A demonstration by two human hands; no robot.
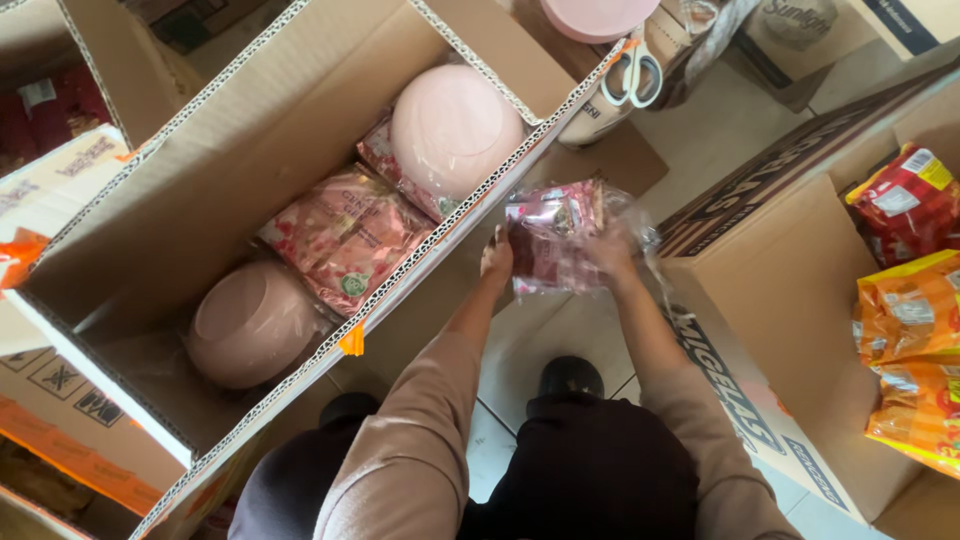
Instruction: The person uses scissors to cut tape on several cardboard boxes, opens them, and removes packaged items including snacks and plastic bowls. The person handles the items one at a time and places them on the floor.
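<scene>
A clear plastic packet (560, 235), crinkled and glossy with pink and dark red contents, sits in the air between two cardboard boxes, just past the rim of the big open box (200, 190) and above the tiled floor (700, 130); the left hand (497, 255) closes its grip on the packet's near left edge, and the right hand (610, 255) clamps the right side, fingers partly lost behind the wrapping; inside the big box I count two pale pink bowls (455, 125) turned upside down and two flat pink packets (345, 235), the second mostly hidden under the far bowl; one pair of white-handled scissors (632, 75) lies beyond the box; the second box (790, 280) at the right holds one red bag (905, 205) and a few orange bags (910, 310), cut off by the frame; what the held packet contains is too blurred to make out.
</scene>
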